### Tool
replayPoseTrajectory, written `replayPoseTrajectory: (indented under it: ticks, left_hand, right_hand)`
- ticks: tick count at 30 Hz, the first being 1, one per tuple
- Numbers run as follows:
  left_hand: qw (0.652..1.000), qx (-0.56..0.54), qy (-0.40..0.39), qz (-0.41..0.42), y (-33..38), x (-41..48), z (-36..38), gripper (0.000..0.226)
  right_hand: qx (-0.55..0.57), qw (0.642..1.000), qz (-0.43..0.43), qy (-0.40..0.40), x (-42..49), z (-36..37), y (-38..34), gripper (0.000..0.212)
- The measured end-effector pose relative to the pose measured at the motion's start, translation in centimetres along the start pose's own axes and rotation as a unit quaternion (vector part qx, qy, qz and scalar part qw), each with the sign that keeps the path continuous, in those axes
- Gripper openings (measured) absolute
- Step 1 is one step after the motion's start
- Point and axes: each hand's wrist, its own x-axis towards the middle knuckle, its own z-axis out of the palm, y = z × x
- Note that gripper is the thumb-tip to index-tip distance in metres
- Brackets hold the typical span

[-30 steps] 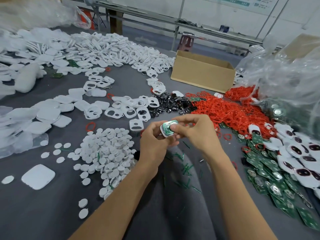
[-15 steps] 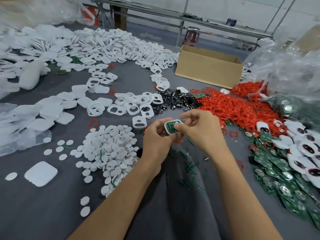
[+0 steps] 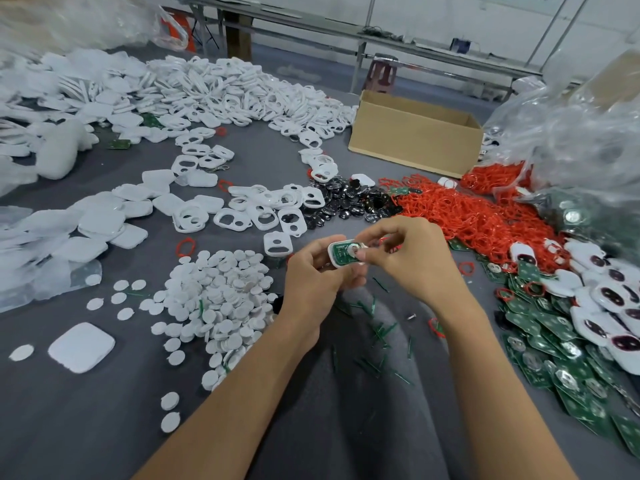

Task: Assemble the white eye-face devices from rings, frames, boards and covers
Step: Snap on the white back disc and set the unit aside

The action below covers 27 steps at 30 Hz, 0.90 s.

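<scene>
Your single head-worn wide-angle camera looks forward and down across the table (image 3: 86, 427) from its near edge, close above; the far edge lies uppermost.

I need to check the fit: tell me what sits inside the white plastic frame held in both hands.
A green circuit board fills the white frame, a small pale round part on it. Fingers of the right hand cover its right end; the underside is hidden.

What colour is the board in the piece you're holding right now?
Green: the circuit board sits in a white frame. The head view shows it best.
</scene>
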Motion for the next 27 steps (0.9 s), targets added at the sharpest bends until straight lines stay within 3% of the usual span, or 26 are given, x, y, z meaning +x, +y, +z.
replayPoseTrajectory:
  ticks: [8,13,16,18,20,23,27]
  left_hand:
    - [1.0,0.011,-0.018,-0.006,0.0,0.2,-0.1,0.04]
    - [0.999,0.043,-0.027,0.008,0.0,0.3,-0.2,0.021]
    - [0.997,0.062,-0.028,-0.028,0.0,0.5,0.1,0.011]
    - [0.997,0.008,-0.035,-0.061,-0.2,0.4,0.2,0.005]
    - [0.996,-0.024,-0.03,-0.084,-0.2,0.2,0.1,0.017]
    - [0.998,0.018,-0.013,-0.064,0.0,0.3,0.3,0.04]
    - [0.998,0.043,0.004,-0.046,0.1,0.2,0.4,0.043]
  right_hand:
    - [0.003,0.997,-0.062,0.043,-0.5,-1.1,-4.3,0.025]
    - [-0.077,0.994,-0.061,-0.048,1.8,1.6,-7.0,0.028]
    - [-0.117,0.981,-0.083,-0.132,3.3,3.8,-8.7,0.029]
    - [-0.134,0.97,-0.099,-0.178,3.8,5.6,-10.1,0.029]
    - [-0.133,0.963,-0.123,-0.2,4.0,7.8,-11.8,0.026]
    - [-0.085,0.955,-0.173,-0.228,3.9,11.3,-15.0,0.022]
    - [-0.073,0.957,-0.189,-0.208,4.4,16.1,-17.9,0.021]
